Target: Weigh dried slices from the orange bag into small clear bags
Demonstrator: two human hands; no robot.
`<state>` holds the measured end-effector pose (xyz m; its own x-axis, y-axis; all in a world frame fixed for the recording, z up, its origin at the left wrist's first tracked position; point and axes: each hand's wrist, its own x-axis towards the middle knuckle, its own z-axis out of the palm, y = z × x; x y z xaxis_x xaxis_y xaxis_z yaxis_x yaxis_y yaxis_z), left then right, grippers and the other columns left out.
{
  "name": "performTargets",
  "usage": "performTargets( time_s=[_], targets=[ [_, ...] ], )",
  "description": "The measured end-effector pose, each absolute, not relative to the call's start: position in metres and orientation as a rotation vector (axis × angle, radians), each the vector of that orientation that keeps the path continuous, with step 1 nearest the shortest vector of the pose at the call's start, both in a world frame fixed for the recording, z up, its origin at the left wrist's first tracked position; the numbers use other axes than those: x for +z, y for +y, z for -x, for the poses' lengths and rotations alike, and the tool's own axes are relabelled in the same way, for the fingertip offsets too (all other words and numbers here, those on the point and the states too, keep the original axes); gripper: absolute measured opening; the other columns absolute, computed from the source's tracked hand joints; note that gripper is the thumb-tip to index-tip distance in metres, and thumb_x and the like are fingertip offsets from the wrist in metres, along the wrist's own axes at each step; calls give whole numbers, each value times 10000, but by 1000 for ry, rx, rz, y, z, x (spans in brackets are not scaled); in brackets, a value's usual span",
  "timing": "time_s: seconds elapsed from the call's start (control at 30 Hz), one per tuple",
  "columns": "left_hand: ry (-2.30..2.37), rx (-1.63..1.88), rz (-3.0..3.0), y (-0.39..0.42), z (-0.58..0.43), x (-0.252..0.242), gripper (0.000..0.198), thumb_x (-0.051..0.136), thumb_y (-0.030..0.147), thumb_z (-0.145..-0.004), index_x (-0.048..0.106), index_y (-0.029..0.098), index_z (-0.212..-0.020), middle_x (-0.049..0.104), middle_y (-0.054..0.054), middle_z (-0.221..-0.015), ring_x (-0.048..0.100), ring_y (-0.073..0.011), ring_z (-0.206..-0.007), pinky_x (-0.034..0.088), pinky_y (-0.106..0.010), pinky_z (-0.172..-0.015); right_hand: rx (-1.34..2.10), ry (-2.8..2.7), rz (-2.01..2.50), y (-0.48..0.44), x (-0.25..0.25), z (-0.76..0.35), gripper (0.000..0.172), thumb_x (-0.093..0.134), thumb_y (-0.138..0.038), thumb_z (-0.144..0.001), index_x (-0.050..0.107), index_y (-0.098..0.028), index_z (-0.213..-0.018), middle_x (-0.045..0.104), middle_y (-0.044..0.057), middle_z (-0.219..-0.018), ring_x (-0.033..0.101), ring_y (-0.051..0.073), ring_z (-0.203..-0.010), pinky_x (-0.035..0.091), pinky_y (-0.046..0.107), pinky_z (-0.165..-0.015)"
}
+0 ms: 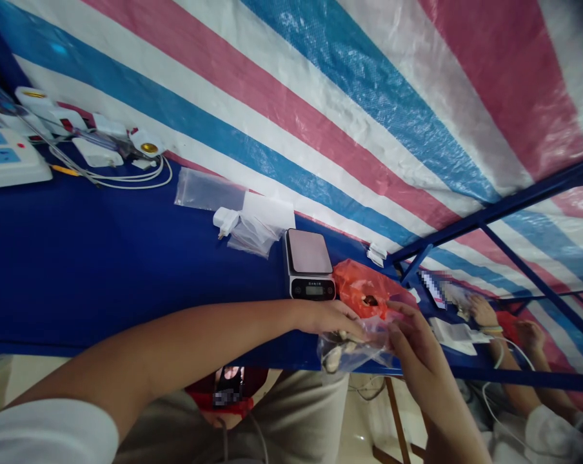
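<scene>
A clear plastic bag (349, 351) is held between both hands at the near edge of the blue table (102, 270). The left hand (333, 319) is closed on the bag's upper left part, with the fingers curled over the film. The right hand (415, 341) is pinched on the bag's right side, its thumb and forefinger meeting at the plastic. The bag hangs just below and between the two grips, partly over the table edge, and small pale and dark pieces are seen inside it; what they are cannot be told.

Just behind the hands, an orange plastic bag (364, 290) lies crumpled on the table, touching or nearly touching the clear bag. To its left a small digital scale (308, 264) is set, its display facing the person. Further left, a white plug adapter (225, 222) lies beside loose clear bags (207, 190) and a white sheet (269, 209). At the far left end a white power strip (8, 158) is placed, with white cables (131, 177) and white lamp sockets (146, 143) close by. A striped tarpaulin (344, 96) in pink, blue and white is hung behind the table.

At the right, another person's hands (482, 312) are seen at a white object on the same table, well apart from the clear bag.
</scene>
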<state>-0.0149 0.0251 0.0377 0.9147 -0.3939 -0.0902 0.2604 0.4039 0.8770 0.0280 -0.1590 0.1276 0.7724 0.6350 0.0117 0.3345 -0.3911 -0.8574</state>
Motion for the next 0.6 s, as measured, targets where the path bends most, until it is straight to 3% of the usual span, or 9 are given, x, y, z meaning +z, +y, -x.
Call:
performTargets(
  time_s=[0.1, 0.27, 0.43, 0.5, 0.6],
  targets=[
    [-148, -407, -1083, 25, 14, 34, 409, 895, 439, -571, 626, 172, -725, 545, 54, -663, 467, -85, -617, 331, -242, -592, 377, -745, 2014, -160, 126, -29, 439, 642, -496, -942, 536, -255, -1293, 669, 19, -813, 620, 158, -641, 511, 239, -578],
    [-182, -337, -1142, 22, 14, 33, 441, 843, 554, -660, 720, 156, -804, 613, 16, -723, 480, -94, -639, 353, -256, -607, 329, -786, 2056, -162, 121, -32, 518, 709, -482, -907, 537, -243, -1334, 556, -28, -718, 553, 147, -628, 474, 225, -554],
    [-136, -367, -1115, 33, 11, 46, 524, 791, 648, -693, 727, 171, -902, 622, 7, -777, 511, -97, -671, 364, -241, -590, 242, -699, 2064, -162, 125, -33, 585, 735, -529, -862, 549, -256, -1346, 606, 3, -781, 601, 171, -646, 537, 265, -553],
    [-138, -444, -1120, 47, 11, 54, 552, 847, 587, -653, 706, 213, -1033, 631, 16, -833, 548, -103, -695, 392, -233, -588, 113, -629, 2042, -158, 130, -33, 578, 724, -538, -867, 548, -263, -1343, 619, 17, -811, 617, 178, -658, 549, 271, -537],
    [-157, -475, -1086, 71, 14, 63, 702, 932, 401, -565, 654, 242, -1189, 678, -11, -943, 645, -152, -814, 496, -280, -706, -85, -553, 2005, -149, 136, -33, 562, 731, -547, -856, 567, -248, -1302, 600, 19, -803, 621, 175, -620, 513, 245, -465]
  ],
)
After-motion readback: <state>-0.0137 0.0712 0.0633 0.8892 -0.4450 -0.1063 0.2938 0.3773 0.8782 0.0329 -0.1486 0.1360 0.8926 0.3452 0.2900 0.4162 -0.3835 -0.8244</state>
